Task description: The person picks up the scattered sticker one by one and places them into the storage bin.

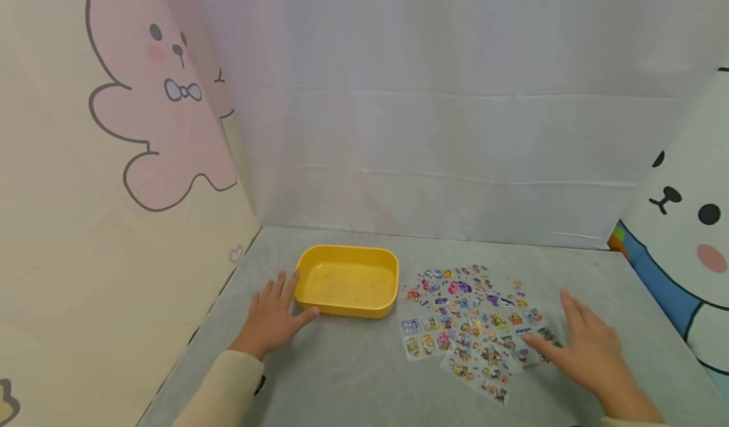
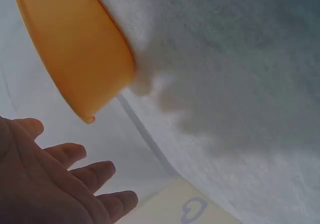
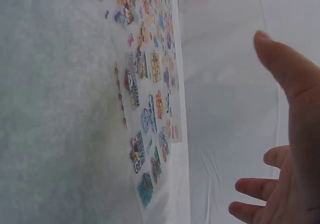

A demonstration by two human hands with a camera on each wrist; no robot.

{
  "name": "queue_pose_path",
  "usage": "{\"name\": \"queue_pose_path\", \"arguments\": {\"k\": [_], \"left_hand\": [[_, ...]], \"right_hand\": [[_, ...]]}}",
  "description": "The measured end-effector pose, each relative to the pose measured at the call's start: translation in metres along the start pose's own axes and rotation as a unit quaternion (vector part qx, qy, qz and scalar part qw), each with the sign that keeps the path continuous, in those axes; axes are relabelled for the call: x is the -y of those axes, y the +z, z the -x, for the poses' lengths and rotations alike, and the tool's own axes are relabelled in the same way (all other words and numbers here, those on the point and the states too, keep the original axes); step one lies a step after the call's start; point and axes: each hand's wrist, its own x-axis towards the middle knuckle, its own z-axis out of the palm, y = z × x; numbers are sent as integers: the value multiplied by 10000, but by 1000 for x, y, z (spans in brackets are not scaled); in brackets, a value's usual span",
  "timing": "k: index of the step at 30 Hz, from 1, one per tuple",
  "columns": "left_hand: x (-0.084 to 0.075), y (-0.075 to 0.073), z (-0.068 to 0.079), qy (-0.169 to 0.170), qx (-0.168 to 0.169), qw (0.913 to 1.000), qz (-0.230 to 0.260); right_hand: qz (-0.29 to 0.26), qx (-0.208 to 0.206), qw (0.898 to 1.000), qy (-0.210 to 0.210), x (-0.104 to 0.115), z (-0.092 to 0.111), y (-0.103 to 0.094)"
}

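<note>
A yellow rectangular tray (image 1: 347, 312) stands on the grey table surface, left of the middle. My left hand (image 1: 271, 318) is beside its left end, fingers spread, fingertips right at the rim in the head view. In the left wrist view the tray's outer wall (image 2: 80, 49) rises above the fingers of the left hand (image 2: 65, 179), and the palm holds nothing. To the right of the tray lie several overlapping clear sticker sheets (image 1: 473, 326) with small colourful cartoon figures. Over their right edge hovers my right hand (image 1: 592, 351), thumb and fingers apart, holding nothing.
A white cloth wall (image 1: 433, 129) closes off the back of the table. Pale cloth with a pink bear print (image 1: 165, 117) hangs at the left, and another printed cloth (image 1: 678, 250) at the right. Bare grey table (image 1: 342, 376) stretches in front of the tray.
</note>
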Motion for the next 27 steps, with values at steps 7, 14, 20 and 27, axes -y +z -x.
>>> {"name": "queue_pose_path", "arguments": {"k": [7, 14, 20, 27], "left_hand": [[6, 7, -17, -801, 380, 9870, 1339], [11, 16, -34, -1266, 427, 9728, 1891], [11, 20, -47, -1545, 133, 9676, 1991], [7, 19, -57, -1896, 219, 9601, 2045]], "right_hand": [[-519, 830, 9950, 193, -4, -15, 6], [-587, 1173, 9902, 481, -3, -25, 11], [-336, 1287, 9887, 696, 0, -30, 17], [-71, 1492, 9864, 687, -8, -35, 25]]}}
